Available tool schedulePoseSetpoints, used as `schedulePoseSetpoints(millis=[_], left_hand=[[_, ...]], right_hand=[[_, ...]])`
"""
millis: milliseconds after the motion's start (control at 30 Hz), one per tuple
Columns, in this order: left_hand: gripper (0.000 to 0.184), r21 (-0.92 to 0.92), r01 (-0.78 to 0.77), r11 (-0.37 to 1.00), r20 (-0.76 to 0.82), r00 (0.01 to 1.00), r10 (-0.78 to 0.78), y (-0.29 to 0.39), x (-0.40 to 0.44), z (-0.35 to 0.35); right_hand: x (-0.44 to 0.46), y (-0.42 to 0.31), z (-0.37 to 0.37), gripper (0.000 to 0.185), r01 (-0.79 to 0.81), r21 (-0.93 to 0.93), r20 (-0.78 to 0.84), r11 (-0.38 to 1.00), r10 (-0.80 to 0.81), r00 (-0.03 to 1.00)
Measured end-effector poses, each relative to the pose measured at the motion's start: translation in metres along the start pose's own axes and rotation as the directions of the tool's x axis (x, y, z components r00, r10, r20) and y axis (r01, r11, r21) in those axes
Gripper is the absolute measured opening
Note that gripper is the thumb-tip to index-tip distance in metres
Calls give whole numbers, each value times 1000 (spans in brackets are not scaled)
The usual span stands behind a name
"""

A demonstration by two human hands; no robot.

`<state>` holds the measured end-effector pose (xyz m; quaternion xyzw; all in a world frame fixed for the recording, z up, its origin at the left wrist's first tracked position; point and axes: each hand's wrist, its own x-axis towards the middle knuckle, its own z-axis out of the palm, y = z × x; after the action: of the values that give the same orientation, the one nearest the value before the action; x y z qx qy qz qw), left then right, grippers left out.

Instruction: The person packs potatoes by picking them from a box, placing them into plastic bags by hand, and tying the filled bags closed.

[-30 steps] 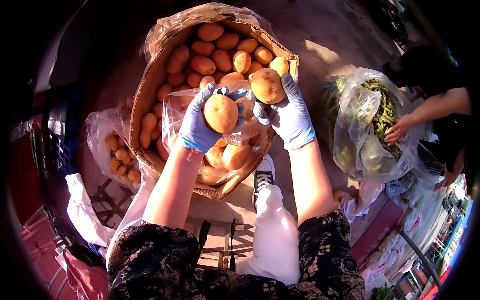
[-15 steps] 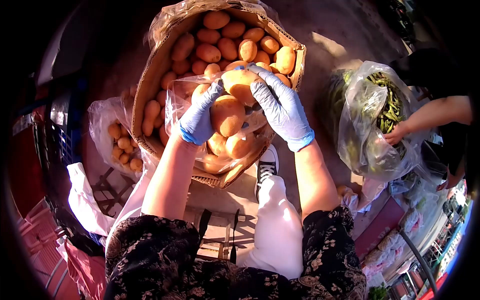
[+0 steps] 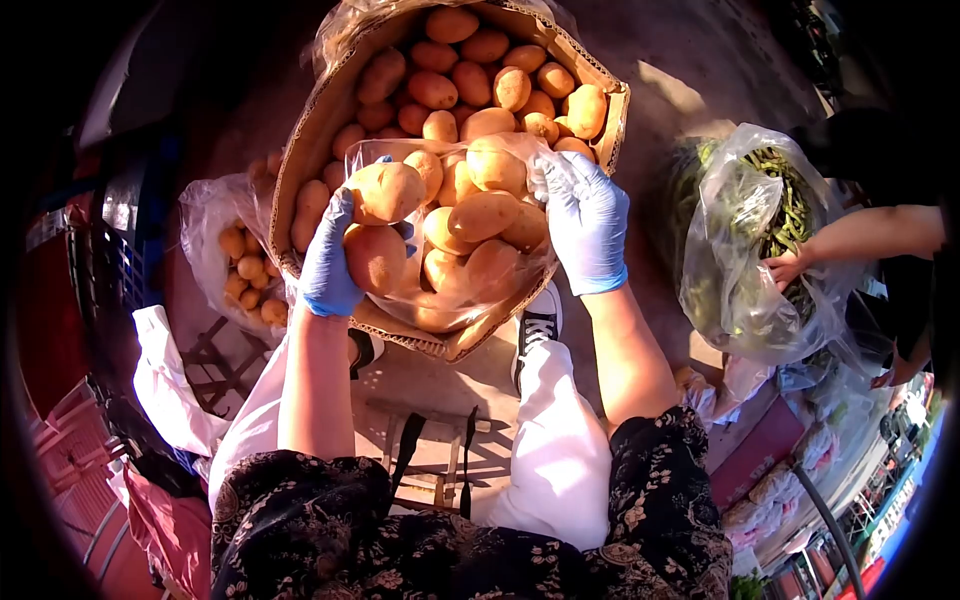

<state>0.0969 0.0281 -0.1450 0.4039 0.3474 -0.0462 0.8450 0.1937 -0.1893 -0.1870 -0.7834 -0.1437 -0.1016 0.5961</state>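
Observation:
My left hand [image 3: 332, 262], in a blue glove, is closed around two potatoes: an upper potato [image 3: 388, 192] and a lower potato [image 3: 375, 260]. Gloved in blue too, my right hand [image 3: 590, 228] pinches the right edge of a clear plastic bag [image 3: 538, 152]. Several potatoes [image 3: 483, 215] lie inside this bag, which is held over the near side of a cardboard box [image 3: 616, 112]. Loose potatoes [image 3: 433, 90] fill the box behind the bag. Whether my left hand also grips the bag's film is hidden.
Left of the box lies another clear bag [image 3: 205, 215] with potatoes. At the right, a co-worker's hand [image 3: 788, 266] reaches into a plastic bag [image 3: 705, 290] of green beans [image 3: 785, 215]. Below the box are my shoe [image 3: 538, 328] and a low stool [image 3: 435, 455].
My hands have moved apart. The left has gone left with two potatoes, while the right has drawn the bag's edge right. The bag's mouth is now wider and more potatoes show inside.

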Motion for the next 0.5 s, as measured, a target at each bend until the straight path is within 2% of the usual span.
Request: schedulePoseSetpoints(millis=[33, 67, 133, 167, 200, 267, 300, 333, 400, 433, 500], left_hand=[[50, 7, 23, 1000, 108, 994, -24, -5, 2, 1], [49, 97, -6, 995, 147, 989, -9, -11, 8, -1], [49, 239, -91, 967, 273, 962, 23, -8, 12, 21], [49, 286, -108, 952, 242, 970, 37, -11, 16, 26], [47, 437, -207, 876, 263, 960, 95, -11, 22, 32], [46, 726, -402, 558, 308, 915, 259, -12, 24, 45], [47, 764, -451, 462, 321, 886, 334, -16, 28, 41], [48, 780, -454, 431, 280, 869, 408, -19, 28, 44], [49, 810, -451, 375, 199, 813, 547, -27, 22, 51], [50, 757, -566, 327, 277, 731, 624, -37, 24, 47], [54, 694, -603, 394, 270, 725, 634, -54, 23, 41]], right_hand=[[9, -6, -8, 15, -298, 302, 39, 906, 300, 953], [23, -14, -17, 18, -529, 552, 160, 644, 541, 826], [36, -18, -28, 25, -634, 640, 305, 434, 615, 728], [38, -23, -32, 26, -661, 667, 399, 344, 583, 707], [37, -29, -36, 28, -688, 681, 489, 251, 543, 683], [30, -37, -40, 29, -693, 697, 578, 185, 426, 696], [27, -49, -42, 32, -727, 649, 588, 225, 458, 667], [25, -60, -44, 35, -756, 598, 593, 265, 488, 640], [17, -66, -48, 28, -804, 495, 691, 330, 412, 594], [13, -66, -47, 27, -771, 421, 686, 477, 389, 615], [4, -64, -39, 26, -636, 251, 685, 730, 331, 649]])
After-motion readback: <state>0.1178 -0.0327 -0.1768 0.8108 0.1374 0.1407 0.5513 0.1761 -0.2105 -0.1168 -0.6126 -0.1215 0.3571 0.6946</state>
